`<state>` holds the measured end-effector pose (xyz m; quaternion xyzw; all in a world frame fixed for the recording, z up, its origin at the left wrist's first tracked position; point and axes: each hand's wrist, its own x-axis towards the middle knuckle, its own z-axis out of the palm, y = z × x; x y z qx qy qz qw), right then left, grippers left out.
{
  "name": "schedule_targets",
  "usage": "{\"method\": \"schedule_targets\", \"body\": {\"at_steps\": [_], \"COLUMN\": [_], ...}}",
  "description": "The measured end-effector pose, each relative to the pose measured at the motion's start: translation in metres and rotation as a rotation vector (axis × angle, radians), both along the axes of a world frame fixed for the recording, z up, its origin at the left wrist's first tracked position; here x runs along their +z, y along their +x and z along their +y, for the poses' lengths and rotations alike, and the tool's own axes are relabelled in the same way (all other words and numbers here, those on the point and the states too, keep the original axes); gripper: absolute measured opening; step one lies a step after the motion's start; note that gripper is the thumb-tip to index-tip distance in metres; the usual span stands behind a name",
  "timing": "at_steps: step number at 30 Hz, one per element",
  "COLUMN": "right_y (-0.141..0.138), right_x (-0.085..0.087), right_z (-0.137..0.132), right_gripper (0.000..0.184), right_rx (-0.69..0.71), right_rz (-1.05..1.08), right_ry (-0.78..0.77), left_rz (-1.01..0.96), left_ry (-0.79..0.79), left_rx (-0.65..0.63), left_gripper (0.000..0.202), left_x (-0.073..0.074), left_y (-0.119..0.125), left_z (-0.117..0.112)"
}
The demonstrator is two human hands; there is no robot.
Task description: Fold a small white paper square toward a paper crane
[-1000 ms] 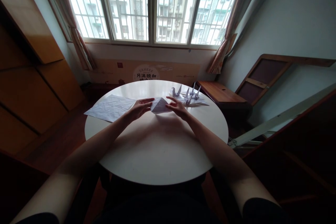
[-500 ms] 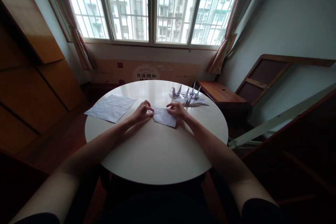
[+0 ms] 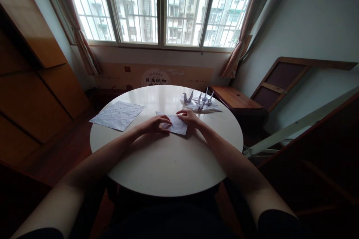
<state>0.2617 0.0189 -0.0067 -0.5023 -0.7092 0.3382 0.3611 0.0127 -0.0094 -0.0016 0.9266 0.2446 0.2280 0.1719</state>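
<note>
A folded sheet of pale paper (image 3: 178,127) lies on the round white table in front of me. At its left side my left hand (image 3: 157,124) is curled, fingertips on the paper and thumb by its lower edge. My right hand (image 3: 190,117) grips the upper right edge between thumb and fingers. Part of the paper's left end is hidden under the left hand. Past my right hand, several folded paper cranes (image 3: 199,103) stand in a group. A creased, unfolded sheet (image 3: 117,115) rests to the left.
The round white table (image 3: 168,168) has its near edge close to my body. Beyond its right rim stands a low wooden cabinet (image 3: 235,98). A printed cardboard panel (image 3: 112,75) is behind the table, below the barred window (image 3: 140,11).
My left hand has slid from the paper's upper left corner down and right over its left part, its fingers now less tightly pinched. The right hand stays almost in place at the upper edge.
</note>
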Motion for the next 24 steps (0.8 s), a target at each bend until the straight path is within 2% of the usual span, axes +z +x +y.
{"method": "schedule_targets", "body": {"at_steps": [2,5,7,10,13,15,20,24], "right_y": [0.0,0.001,0.001,0.002,0.001,0.001,-0.003,-0.004], "right_x": [0.001,0.002,0.002,0.001,0.001,0.002,0.002,-0.001], "right_z": [0.0,0.001,0.002,0.004,0.004,0.0,-0.008,-0.006], "right_gripper": [0.028,0.031,0.032,0.026,0.02,0.022,0.044,0.05], "right_rx": [0.008,-0.006,-0.02,-0.037,-0.011,0.062,0.327,0.365], "right_rz": [0.139,0.235,0.227,0.08,-0.108,-0.163,-0.264,-0.362], "right_ry": [-0.047,-0.087,-0.091,0.035,0.28,0.405,0.448,0.474], "left_rz": [0.005,0.009,0.018,0.043,0.042,0.041,0.068,0.066], "left_ry": [0.016,0.053,0.07,0.104,0.148,0.179,0.194,0.186], "left_rx": [0.002,0.055,0.094,0.113,0.114,0.126,0.174,0.185], "left_gripper": [0.046,0.055,0.047,0.028,0.027,0.029,0.029,0.03], "left_x": [0.0,0.001,0.001,0.001,-0.003,-0.005,-0.008,-0.007], "left_y": [0.0,0.0,0.0,-0.002,-0.006,-0.009,-0.012,-0.012], "left_z": [0.001,0.001,0.0,0.0,0.004,0.006,0.009,0.009]}}
